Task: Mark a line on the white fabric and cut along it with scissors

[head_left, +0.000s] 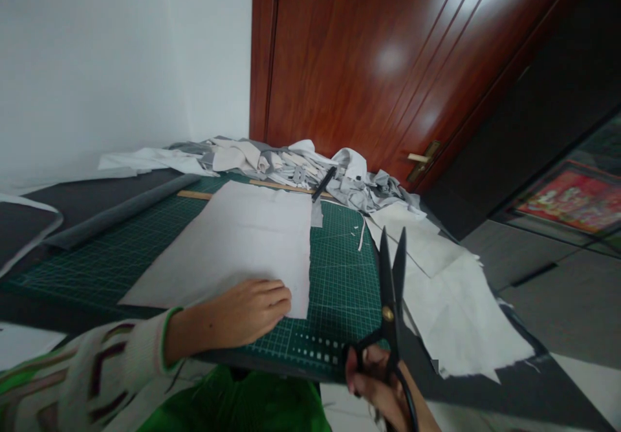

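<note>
White fabric sheet (233, 244) lies on one green cutting mat (339, 290), the left hand (242, 312) pressed flat on its near edge. Right hand (376, 380) grips one pair of black scissors (392, 290), blades nearly closed, pointing far.

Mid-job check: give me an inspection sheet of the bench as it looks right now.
Surface: green cutting mat, gridded, largely covered.
Job's things: white fabric sheet lies flat on the mat; black scissors held off the sheet, blades slightly parted, tips pointing away.
Clutter: grey and white scraps heaped at the far edge, partly over a wooden ruler; cut white pieces overhang the right edge; grey roll at left.
Hands: left hand rests palm down on the sheet's near edge; right hand grips the scissors' handles.
Cables: nothing seen.
Surroundings: white wall, red-brown door behind.
</note>
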Demonstrator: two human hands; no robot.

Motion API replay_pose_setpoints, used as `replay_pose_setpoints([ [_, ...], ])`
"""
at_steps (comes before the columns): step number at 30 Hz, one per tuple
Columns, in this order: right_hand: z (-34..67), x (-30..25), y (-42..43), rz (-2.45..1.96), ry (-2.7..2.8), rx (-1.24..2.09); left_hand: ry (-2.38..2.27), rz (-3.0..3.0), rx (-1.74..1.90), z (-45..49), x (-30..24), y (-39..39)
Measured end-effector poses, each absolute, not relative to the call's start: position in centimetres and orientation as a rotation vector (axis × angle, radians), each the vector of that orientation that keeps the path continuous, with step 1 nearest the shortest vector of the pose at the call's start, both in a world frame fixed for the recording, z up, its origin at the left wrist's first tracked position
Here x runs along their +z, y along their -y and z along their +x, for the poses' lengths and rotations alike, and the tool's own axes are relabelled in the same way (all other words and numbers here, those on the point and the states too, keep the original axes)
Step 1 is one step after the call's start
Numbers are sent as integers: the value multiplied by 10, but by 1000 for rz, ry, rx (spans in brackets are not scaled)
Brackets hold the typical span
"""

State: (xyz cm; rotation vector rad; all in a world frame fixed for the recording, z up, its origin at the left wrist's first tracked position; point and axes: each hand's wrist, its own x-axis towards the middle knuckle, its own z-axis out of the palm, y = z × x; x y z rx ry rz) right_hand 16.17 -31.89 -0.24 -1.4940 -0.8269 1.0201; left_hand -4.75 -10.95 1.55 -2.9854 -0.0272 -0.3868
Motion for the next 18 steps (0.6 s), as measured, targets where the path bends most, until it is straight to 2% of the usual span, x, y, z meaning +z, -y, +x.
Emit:
replay_pose_setpoints([
  [3, 158, 11, 296, -1426, 811, 1078, 51, -2959, -425, -49, 15, 113],
  [13, 144, 9, 251, -1575, 804, 1050, 293, -2827, -1013, -45, 18, 131],
  [18, 135, 8, 233, -1410, 765, 1049, 285, -2855, -1056, -41, 13, 138],
])
